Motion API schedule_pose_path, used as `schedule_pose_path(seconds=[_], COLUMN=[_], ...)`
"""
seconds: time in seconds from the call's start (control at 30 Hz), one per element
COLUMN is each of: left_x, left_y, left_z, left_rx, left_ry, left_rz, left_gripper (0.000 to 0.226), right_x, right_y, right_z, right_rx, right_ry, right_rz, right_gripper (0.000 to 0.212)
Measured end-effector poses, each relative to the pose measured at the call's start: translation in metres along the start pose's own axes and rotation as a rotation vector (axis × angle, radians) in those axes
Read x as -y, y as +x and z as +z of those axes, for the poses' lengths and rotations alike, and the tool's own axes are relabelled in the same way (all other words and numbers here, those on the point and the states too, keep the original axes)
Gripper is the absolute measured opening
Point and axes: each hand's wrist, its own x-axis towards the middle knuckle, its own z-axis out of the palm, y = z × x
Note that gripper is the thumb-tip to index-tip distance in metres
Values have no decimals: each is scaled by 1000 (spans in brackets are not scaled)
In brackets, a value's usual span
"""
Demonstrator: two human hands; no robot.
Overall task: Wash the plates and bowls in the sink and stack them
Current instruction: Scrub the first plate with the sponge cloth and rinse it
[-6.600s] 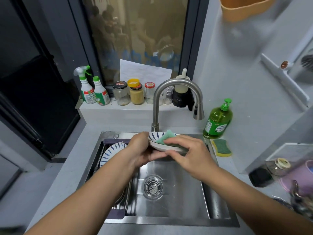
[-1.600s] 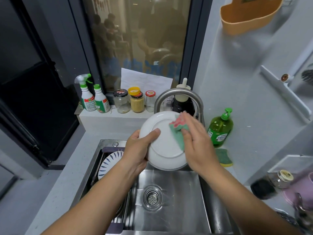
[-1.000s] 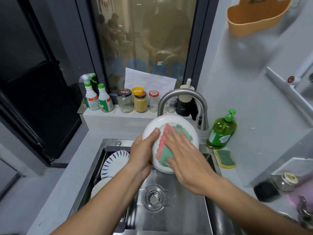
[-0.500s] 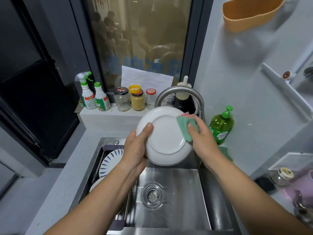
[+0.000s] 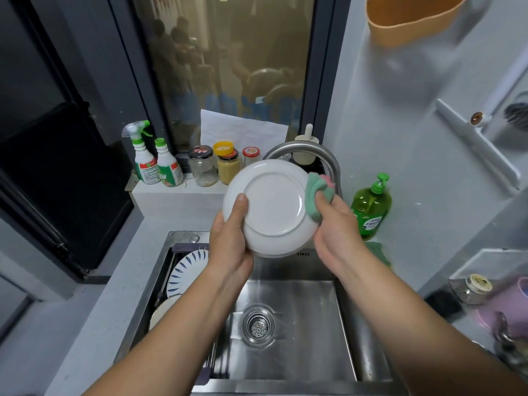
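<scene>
White plate (image 5: 271, 207) up in the air above the sink (image 5: 300, 358), tipped on edge, smooth glossy underside and raised round foot ring facing the camera. It sits right between the hands: the left hand (image 5: 228, 241) grips the left rim, thumb laid flat across the back, fingers hidden behind. The right hand (image 5: 334, 224) pinches a crumpled green-and-pink cloth (image 5: 317, 192) round the right rim, thumb pressing the soft fabric onto the ceramic. The plate looks plain, clean white from this side; its front cannot be seen. Below, the brushed-steel basin shines wet, with a round perforated drain (image 5: 258, 327) in the middle. At the sink's left edge a blue-striped plate (image 5: 187, 271) leans upright in a rack, a paler dish partly visible just in front. A curved steel faucet (image 5: 303, 148) arches behind the held plate. On the grey tabletop (image 5: 114, 295) to the right stands a translucent green soap bottle (image 5: 371, 207); jars (image 5: 203, 168) and spray bottles (image 5: 144, 161) line the back ledge.
</scene>
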Motion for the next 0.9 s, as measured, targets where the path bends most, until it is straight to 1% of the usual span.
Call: schedule_pose_path(seconds=[0.07,0.17,0.27,0.3,0.4,0.5,0.53,0.6,0.67,0.73,0.8,0.9], left_x=[5,12,17,16,14,5,1,-3,-7,-8,-10,-10], left_y=[3,6,4,3,4,-4,-5,-6,-2,3,4,5], left_z=[-3,-4,-4,-5,-12,-14,-15,-18,-27,-38,-49,-70], left_rx=[-38,-36,-43,-48,-38,64,76,57,8,-17,-34,-36], left_ry=[-55,-126,-162,-155,-46,17,20,78,129,113,49,-124], left_rz=[-26,-64,-115,-129,-181,-293,-334,-417,-470,-550,-587,-496], left_gripper=[50,60,74,73,51,30,29,40,60,76,80,72], right_x=[-18,-48,-54,-51,-35,-16,-12,-4,-3,-7,-19,-45], right_y=[-14,-38,-40,-35,-17,-2,4,8,14,15,14,11], right_z=[-1,-1,-4,-8,-25,-48,-55,-68,-71,-69,-61,-44], right_rx=[28,85,143,160,241,395,448,507,551,566,545,455], right_ry=[-24,-57,-57,-67,-143,-288,-341,-426,-476,-518,-506,-338], right_rz=[24,100,76,59,40,84,106,129,132,127,180,293], right_gripper=[22,25,28,29,33,32,32,32,31,30,31,34])
